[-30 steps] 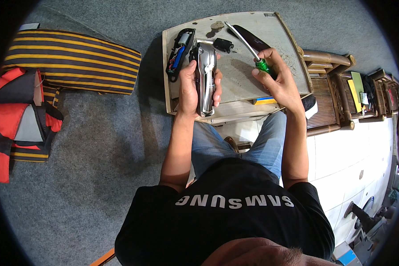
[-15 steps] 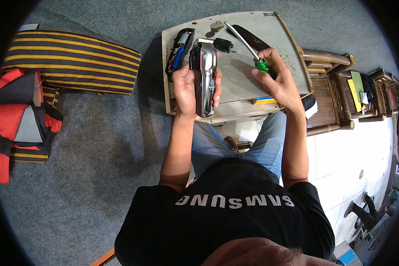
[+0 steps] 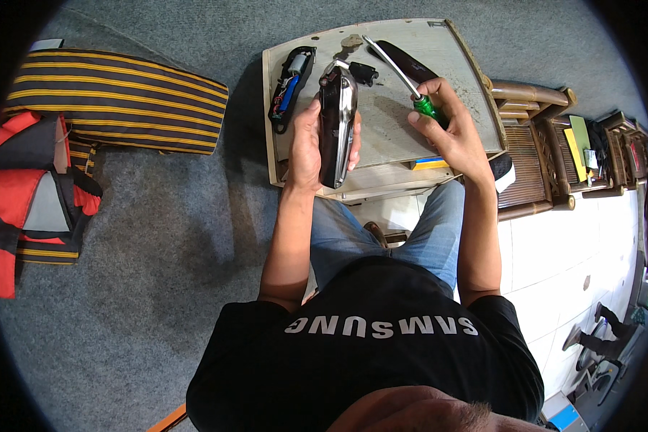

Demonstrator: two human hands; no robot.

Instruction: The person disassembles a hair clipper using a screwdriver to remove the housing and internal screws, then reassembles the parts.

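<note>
A left hand wraps a dark, glossy hair clipper with silver metal edging, its head pointing away, over the near part of a pale wooden bench. The right hand grips a steel-shafted screwdriver with a green handle, its tip aimed away and well apart from the clipper. Good handling here likely means a steady palm beneath the slick body, fingers clear of the head, and the tip kept off the polished casing. Left of the clipper lies an open black casing with a blue cylinder and exposed wires, easily snagged. A small black part sits just beyond the clipper's head, and a dark, tapered shell beside the screwdriver shaft, both crowding the far side. Dark debris speckles the surface.
</note>
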